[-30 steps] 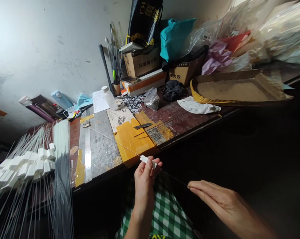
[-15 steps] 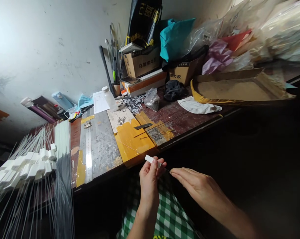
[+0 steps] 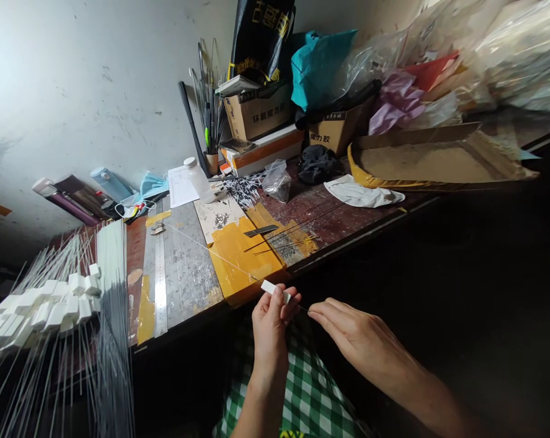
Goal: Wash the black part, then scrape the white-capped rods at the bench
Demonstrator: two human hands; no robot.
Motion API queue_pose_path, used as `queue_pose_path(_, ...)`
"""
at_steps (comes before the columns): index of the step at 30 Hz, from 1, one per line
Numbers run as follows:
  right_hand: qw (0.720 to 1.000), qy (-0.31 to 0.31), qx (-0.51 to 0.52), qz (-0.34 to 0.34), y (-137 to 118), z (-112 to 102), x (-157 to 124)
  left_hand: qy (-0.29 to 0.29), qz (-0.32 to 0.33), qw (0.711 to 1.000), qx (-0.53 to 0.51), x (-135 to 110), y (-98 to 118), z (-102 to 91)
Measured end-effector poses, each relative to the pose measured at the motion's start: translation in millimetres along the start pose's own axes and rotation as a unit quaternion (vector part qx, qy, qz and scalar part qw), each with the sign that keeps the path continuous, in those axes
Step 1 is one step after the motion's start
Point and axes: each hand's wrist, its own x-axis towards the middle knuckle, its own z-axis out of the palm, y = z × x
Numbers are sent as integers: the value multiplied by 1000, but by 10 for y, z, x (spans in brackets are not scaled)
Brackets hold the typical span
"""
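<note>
My left hand [image 3: 274, 313] pinches a small white rectangular block [image 3: 275, 291] between thumb and fingers, just in front of the table edge. A thin pale rod [image 3: 211, 250] reaches from the block's far end out over the table, with a darker stretch close to the block. On the near side, a thin length comes out by my left fingers and runs to my right hand [image 3: 348, 328]. The right fingertips are closed on it. Whether it is one piece through the block is hidden by the block and fingers.
Left, a bundle of thin rods [image 3: 115, 292] lies beside many white blocks [image 3: 58, 304] on rods. A steel ruler [image 3: 160, 286], a yellow-taped board [image 3: 243, 261], a flat dark blade [image 3: 261, 230] and a plastic bottle [image 3: 199, 180] lie ahead. A cardboard tray [image 3: 421, 161] sits right.
The pale rod beyond the block now shows more clearly and farther across the table. Both hands have shifted slightly left in view, keeping their grips; the whole view has also shifted a little.
</note>
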Motion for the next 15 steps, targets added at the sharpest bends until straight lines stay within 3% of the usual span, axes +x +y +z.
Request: queue_pose_path(15, 1000, 8, 5, 7, -10, 136, 15, 6, 5, 1000, -5, -7, 24, -66)
